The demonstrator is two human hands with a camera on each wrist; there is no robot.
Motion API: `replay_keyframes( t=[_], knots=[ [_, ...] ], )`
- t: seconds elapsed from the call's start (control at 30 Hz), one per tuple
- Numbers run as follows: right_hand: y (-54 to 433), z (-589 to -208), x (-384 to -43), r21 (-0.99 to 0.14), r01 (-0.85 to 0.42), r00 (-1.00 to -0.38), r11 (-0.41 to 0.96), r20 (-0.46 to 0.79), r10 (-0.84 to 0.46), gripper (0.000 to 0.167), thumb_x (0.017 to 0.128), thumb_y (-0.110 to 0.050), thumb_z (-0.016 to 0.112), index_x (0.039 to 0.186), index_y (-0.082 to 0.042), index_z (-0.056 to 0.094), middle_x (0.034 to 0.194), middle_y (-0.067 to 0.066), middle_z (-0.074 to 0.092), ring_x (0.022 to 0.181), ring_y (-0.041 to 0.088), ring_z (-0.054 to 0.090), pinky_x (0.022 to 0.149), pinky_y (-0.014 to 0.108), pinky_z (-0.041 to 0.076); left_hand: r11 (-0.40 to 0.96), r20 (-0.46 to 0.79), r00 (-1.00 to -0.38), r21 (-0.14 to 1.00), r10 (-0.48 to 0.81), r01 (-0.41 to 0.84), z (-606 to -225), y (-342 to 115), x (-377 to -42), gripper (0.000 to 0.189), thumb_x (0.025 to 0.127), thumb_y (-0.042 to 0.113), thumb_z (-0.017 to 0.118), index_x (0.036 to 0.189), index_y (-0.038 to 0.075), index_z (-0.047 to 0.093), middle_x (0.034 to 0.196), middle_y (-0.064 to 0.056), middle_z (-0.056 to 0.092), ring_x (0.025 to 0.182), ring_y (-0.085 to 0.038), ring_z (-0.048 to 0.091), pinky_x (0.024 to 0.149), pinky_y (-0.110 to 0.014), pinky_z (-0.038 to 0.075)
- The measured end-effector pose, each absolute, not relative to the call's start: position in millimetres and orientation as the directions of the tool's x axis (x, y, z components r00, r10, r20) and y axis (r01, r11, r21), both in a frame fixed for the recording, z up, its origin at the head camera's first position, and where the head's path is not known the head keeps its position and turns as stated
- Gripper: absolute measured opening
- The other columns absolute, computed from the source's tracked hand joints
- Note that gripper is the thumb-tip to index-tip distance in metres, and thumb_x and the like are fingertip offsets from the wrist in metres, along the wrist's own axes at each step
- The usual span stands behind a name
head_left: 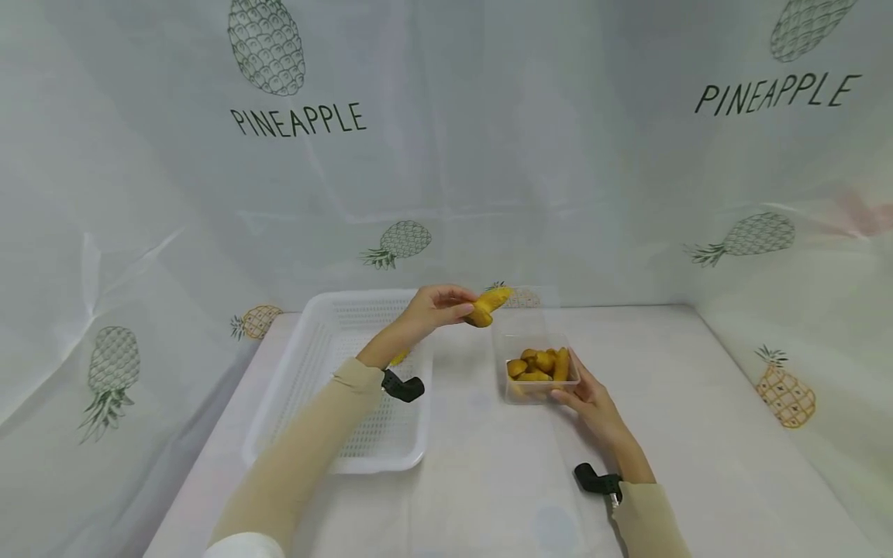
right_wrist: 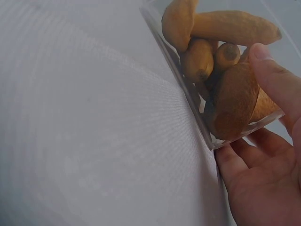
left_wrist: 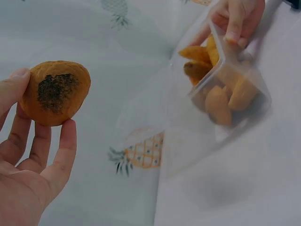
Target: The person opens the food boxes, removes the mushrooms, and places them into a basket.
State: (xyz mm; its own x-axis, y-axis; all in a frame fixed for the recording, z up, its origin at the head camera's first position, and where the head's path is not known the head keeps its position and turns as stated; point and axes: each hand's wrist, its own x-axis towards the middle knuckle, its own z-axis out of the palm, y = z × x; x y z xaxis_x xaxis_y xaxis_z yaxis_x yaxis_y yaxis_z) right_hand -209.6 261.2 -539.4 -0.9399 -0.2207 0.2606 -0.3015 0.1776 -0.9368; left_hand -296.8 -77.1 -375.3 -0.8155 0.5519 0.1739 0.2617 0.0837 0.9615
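Observation:
My left hand (head_left: 438, 306) pinches a yellow-brown mushroom (head_left: 491, 304) between thumb and fingertips, raised above the table between basket and box. A dark patch marks its rounded cap (left_wrist: 55, 92) in the left wrist view. On the right stands a clear plastic box (head_left: 528, 393) holding several similar mushrooms (head_left: 540, 361). My right hand (head_left: 591, 403) grips the box at its right near corner. In the right wrist view the thumb lies against one side of the box, and fingers show below its edge.
A white perforated basket (head_left: 377, 453) stands on the left of the table, under my left forearm. Something yellow (head_left: 399, 358) shows in it, partly covered by the arm. The box's clear lid (head_left: 547, 298) stands raised behind it. A pineapple-print sheet (head_left: 530, 155) hangs at the back.

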Motion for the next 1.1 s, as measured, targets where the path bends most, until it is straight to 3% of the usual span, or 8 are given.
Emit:
replay_keyframes(
  t=[0.13, 0.33, 0.87, 1.0, 1.1],
  knots=[
    [262, -540, -210, -0.934, -0.303, -0.940, 0.188, 0.261, -0.220, 0.083, 0.098, -0.006, 0.065, 0.161, -0.013, 0.012, 0.163, 0.022, 0.010, 0.134, 0.049, 0.034, 0.091, 0.018, 0.050, 0.078, 0.175, -0.838, 0.965, 0.517, 0.250, -371, -105, -295, 0.027, 0.099, 0.013, 0.065, 0.123, 0.001, 0.065, 0.122, -0.014, 0.064, 0.111, -0.027, 0.063, 0.098, -0.046, 0.051],
    [263, -539, -209, -0.937, -0.301, -0.940, 0.180, 0.259, -0.222, 0.083, 0.098, -0.006, 0.064, 0.161, -0.024, 0.013, 0.163, 0.020, 0.009, 0.140, 0.049, 0.027, 0.094, 0.015, 0.046, 0.110, 0.161, -0.880, 0.967, 0.446, 0.232, -374, -141, -295, 0.029, 0.097, 0.015, 0.067, 0.123, 0.002, 0.065, 0.126, -0.013, 0.063, 0.112, -0.026, 0.063, 0.099, -0.046, 0.051],
    [263, -537, -209, -0.936, -0.313, -0.932, 0.159, 0.270, -0.243, 0.083, 0.098, -0.004, 0.063, 0.161, -0.024, 0.012, 0.164, 0.020, 0.007, 0.142, 0.048, 0.021, 0.097, 0.013, 0.043, 0.148, 0.091, -0.949, 0.979, 0.302, 0.141, -395, -193, -290, 0.036, 0.095, 0.015, 0.071, 0.125, -0.004, 0.062, 0.124, -0.016, 0.062, 0.105, -0.021, 0.066, 0.095, -0.040, 0.054],
    [263, -537, -208, -0.941, -0.290, -0.940, 0.174, 0.247, -0.234, 0.083, 0.098, -0.007, 0.064, 0.161, -0.023, 0.012, 0.164, 0.020, 0.007, 0.141, 0.044, 0.027, 0.095, 0.014, 0.045, 0.169, 0.065, -0.961, 0.979, 0.270, 0.114, -402, -201, -287, 0.039, 0.095, 0.014, 0.071, 0.127, -0.006, 0.061, 0.126, -0.017, 0.061, 0.104, -0.019, 0.065, 0.095, -0.041, 0.053],
    [262, -538, -208, -0.942, -0.281, -0.944, 0.180, 0.238, -0.231, 0.084, 0.098, -0.008, 0.064, 0.162, -0.017, 0.011, 0.163, 0.020, 0.008, 0.135, 0.027, 0.043, 0.094, 0.016, 0.048, 0.190, 0.044, -0.968, 0.977, 0.247, 0.093, -408, -208, -285, 0.041, 0.095, 0.014, 0.071, 0.128, -0.007, 0.060, 0.125, -0.017, 0.061, 0.102, -0.017, 0.065, 0.095, -0.041, 0.053]
  ],
)
